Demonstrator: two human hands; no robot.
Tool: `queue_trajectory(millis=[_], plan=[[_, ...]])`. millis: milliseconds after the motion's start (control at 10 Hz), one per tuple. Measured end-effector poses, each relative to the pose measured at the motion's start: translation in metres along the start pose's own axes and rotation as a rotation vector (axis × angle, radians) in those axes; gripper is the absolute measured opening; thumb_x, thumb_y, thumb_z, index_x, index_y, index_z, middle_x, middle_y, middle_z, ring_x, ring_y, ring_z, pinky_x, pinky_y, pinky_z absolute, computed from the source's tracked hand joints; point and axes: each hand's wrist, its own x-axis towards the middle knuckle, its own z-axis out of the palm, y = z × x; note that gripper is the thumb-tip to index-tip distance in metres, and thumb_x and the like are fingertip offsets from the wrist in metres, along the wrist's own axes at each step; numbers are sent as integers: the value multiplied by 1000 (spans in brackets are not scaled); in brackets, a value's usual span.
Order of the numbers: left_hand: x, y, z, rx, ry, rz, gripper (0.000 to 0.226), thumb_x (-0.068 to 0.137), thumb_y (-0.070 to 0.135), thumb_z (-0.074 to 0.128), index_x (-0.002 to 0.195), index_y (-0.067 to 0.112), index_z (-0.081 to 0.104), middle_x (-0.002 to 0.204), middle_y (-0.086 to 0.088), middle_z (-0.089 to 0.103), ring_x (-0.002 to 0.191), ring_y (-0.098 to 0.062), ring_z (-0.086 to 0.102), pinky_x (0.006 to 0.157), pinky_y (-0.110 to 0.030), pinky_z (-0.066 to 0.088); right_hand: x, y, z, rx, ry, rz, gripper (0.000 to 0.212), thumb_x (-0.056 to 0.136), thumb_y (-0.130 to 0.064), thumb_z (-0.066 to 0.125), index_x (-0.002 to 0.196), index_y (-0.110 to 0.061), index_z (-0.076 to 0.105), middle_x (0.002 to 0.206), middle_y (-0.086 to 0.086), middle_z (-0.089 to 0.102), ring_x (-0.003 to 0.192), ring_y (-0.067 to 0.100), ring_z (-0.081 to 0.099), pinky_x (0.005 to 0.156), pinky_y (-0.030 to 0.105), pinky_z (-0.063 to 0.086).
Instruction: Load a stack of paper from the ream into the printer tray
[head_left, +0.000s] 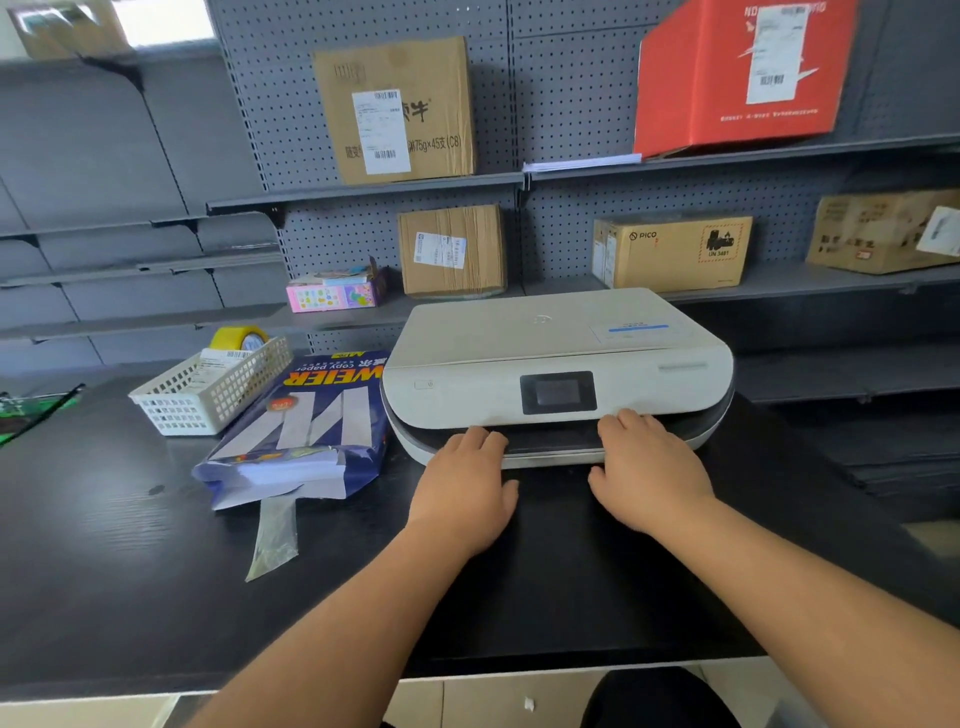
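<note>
A cream printer (550, 358) with a small dark screen stands on the black table (104, 571). Its paper tray (553, 447) is a dark slot along the lower front. My left hand (467, 488) and my right hand (647, 467) lie palm down at the tray's front, fingertips reaching into the slot; whether the fingers curl round the tray's edge is hidden. Left of the printer lies a blue ream of copy paper (306, 426), its near end torn open with white sheets showing.
A white plastic basket (208, 395) with a yellow tape roll (239, 338) sits behind the ream. A clear wrapper strip (272, 535) lies in front of the ream. Grey pegboard shelves behind hold cardboard boxes (452, 249), a red box (737, 78) and loose sheets (582, 163).
</note>
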Motion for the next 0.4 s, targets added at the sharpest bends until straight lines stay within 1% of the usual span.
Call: queue_trajectory(millis=[100,200,300,400], plan=[[-6,-3,-10,-50,-16,18,53,92,38,55,141,22,45,138,2,50,126,-21,46,105,-37,42,0,1,-11,97,-104,35,31,89,-33,56,118,-20,53,115,-3,52,104,18,50,75,32,46],[-13,-5,-15,-73,-25,35,56,92,39,53,144,24,41,141,5,49,129,-20,44,106,-37,42,-4,5,-21,187,-161,64,41,89,-34,56,128,-23,53,123,-7,51,108,15,50,84,34,52],[-13,-12,-30,-73,17,27,53,92,40,51,142,27,40,140,6,50,127,-19,46,104,-37,43,-6,5,-38,266,-128,62,43,89,-34,56,131,-26,53,129,-11,50,107,12,51,86,32,51],[-8,-15,-49,-78,81,9,51,94,42,50,142,28,40,140,5,50,126,-18,48,104,-37,45,-8,-2,-60,388,-38,33,36,92,-36,59,127,-30,55,128,-16,48,99,7,54,82,27,49]])
